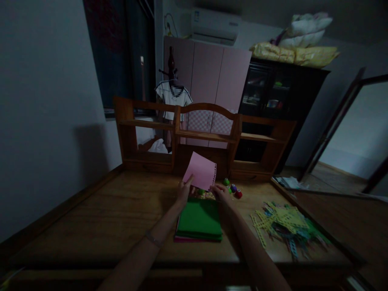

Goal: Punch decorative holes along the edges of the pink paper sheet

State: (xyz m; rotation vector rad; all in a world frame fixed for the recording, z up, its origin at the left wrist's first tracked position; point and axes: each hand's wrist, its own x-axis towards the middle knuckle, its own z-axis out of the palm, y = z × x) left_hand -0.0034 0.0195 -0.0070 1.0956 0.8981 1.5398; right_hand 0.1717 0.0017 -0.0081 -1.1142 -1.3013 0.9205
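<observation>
Above the desk I hold up a pink sheet (201, 171) with a row of punched holes along its right edge. My left hand (184, 190) grips its lower left side, thumb on the front face. At the lower right corner, by the holes, the fingers of my right hand (220, 191) pinch it. Below both hands lies a stack of green sheets (199, 220), with a pink edge showing at the bottom. Small green, purple and red balls (238, 193) with eye-like spots sit just beyond my right hand. Small pale bits behind the stack are partly hidden.
A tangled pile of yellow, green and blue perforated strips (281, 222) covers the right of the wooden desk (121, 210). A wooden shelf unit (206, 135) stands along the desk's back edge. A wall (45, 121) borders the left side.
</observation>
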